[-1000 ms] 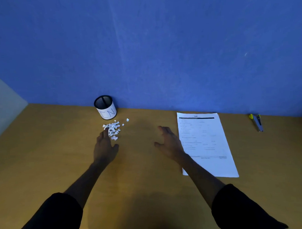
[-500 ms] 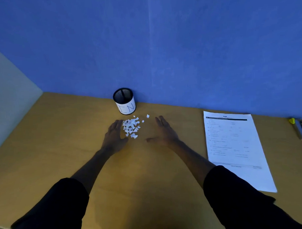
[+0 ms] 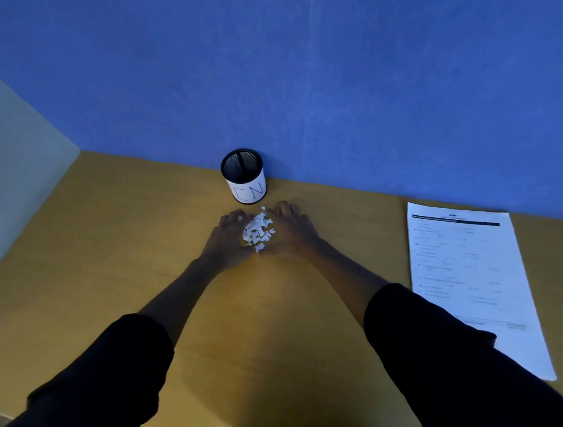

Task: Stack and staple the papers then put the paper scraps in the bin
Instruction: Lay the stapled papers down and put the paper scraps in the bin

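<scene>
Blue wall behind a wooden table (image 3: 115, 251); papers (image 3: 467, 270) lie stacked at right; left hand (image 3: 225, 239) and right hand (image 3: 293, 233), grips released, cup the scraps (image 3: 258, 231) beside the bin (image 3: 245, 178); binning remains.

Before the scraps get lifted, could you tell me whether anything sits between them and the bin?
Nothing visible does. The paper scraps lie cupped between the left hand and right hand, with bare desk up to the bin.

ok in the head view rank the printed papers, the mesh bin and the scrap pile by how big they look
1. printed papers, by far the largest.
2. mesh bin.
3. scrap pile, partly hidden between the hands, so it looks close to the bin; that order is unsure.
</scene>
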`<state>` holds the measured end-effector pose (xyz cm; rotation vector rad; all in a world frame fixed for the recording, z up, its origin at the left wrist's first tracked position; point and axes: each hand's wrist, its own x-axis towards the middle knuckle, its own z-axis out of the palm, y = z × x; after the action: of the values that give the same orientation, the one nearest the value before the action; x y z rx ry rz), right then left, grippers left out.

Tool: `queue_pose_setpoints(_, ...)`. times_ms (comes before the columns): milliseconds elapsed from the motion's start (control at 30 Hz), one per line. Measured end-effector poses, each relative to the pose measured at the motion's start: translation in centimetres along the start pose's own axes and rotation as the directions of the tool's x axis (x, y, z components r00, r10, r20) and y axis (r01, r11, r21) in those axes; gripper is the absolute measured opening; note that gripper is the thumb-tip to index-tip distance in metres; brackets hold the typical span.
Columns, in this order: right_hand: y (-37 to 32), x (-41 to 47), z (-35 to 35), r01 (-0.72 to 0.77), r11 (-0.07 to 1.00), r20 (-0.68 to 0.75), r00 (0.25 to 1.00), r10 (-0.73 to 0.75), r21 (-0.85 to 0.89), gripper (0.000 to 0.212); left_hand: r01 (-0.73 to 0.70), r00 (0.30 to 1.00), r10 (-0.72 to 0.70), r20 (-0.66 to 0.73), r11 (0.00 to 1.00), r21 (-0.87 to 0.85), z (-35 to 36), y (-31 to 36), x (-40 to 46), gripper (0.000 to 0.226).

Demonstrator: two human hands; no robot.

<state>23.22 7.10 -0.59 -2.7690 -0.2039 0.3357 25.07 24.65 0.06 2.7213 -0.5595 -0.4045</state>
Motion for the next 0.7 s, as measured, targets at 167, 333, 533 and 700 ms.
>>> queue_pose_setpoints(167, -1.0, 0.8, -0.4, 0.063, 0.996, 0.001, 0.998, -0.063, 0.066, 0.071, -0.047, 0.994, 0.039, -0.097, 0.996, -0.077, 0.2, 0.3, 0.3, 0.052)
queue_pose_setpoints(333, -1.9, 1.2, -0.6, 0.093, 0.994, -0.005, 0.996, -0.093, 0.059, 0.035, -0.103, 0.973, 0.079, -0.216, 0.989, -0.104, 0.2, 0.8, 0.4, 0.012)
queue_pose_setpoints(533, -2.5, 1.2, -0.9, 0.064, 0.995, -0.052, 0.997, -0.060, 0.077, 0.018, -0.040, 0.971, 0.000, -0.238, 0.986, -0.164, 0.4, 0.4, 0.5, 0.018)
queue_pose_setpoints(700, -2.0, 1.6, -0.9, -0.003, 0.967, -0.040, 0.999, 0.013, 0.254, 0.016, -0.023, 0.948, -0.067, -0.311, 0.960, -0.278, -0.6, 0.3, 0.1, 0.021)
